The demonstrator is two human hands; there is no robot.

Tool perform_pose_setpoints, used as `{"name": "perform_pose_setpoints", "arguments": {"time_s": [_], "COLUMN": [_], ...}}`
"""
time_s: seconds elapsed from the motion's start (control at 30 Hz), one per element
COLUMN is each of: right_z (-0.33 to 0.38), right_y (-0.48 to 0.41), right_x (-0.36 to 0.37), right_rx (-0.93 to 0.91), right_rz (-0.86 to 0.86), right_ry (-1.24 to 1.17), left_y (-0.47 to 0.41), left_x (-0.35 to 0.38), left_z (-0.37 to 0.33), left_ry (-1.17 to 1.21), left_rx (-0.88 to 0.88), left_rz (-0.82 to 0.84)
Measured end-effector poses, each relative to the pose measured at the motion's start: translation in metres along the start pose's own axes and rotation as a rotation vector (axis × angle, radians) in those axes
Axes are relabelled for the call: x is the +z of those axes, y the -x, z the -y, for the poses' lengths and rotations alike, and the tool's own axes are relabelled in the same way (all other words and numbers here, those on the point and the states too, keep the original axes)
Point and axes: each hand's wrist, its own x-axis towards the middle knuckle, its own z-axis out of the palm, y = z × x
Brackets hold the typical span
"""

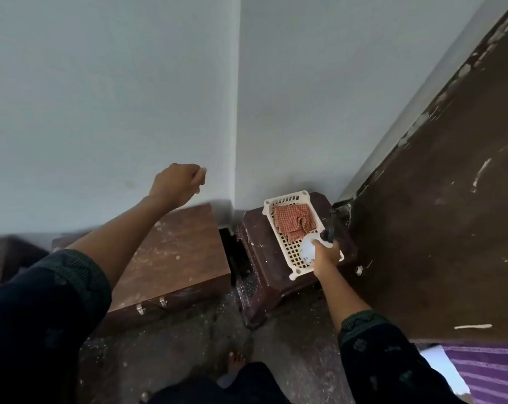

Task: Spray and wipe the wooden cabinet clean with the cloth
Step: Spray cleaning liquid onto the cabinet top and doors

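Right hand (324,256): fingers wrapped around white spray bottle (308,251), over the basket.
Left hand (178,182): loosely curled, apparently empty, raised before wall.
Cloth (295,221): checked, crumpled in cream basket (276,204) on dark stool (261,246).
Wooden cabinet (177,252): left of stool.

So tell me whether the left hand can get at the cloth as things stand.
Probably yes. The cloth lies uncovered in the basket, and the left hand holds nothing. The right hand, gripping the bottle, crowds only the basket's near end.
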Motion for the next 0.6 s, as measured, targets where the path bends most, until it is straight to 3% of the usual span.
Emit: {"name": "perform_pose_setpoints", "arguments": {"time_s": [0.2, 0.43, 0.6], "right_z": [-0.002, 0.017, 0.046], "right_y": [-0.023, -0.033, 0.009], "right_x": [0.006, 0.001, 0.008], "right_rx": [0.001, -0.205, -0.443], "right_rz": [-0.027, -0.036, 0.022], "right_ry": [0.007, 0.170, 0.278], "left_y": [-0.003, 0.004, 0.013], "left_x": [0.004, 0.002, -0.005], "left_z": [0.005, 0.021, 0.029], "left_ry": [-0.054, -0.067, -0.077], "left_rx": [-0.058, -0.068, -0.051], "left_rz": [0.015, 0.015, -0.008]}}
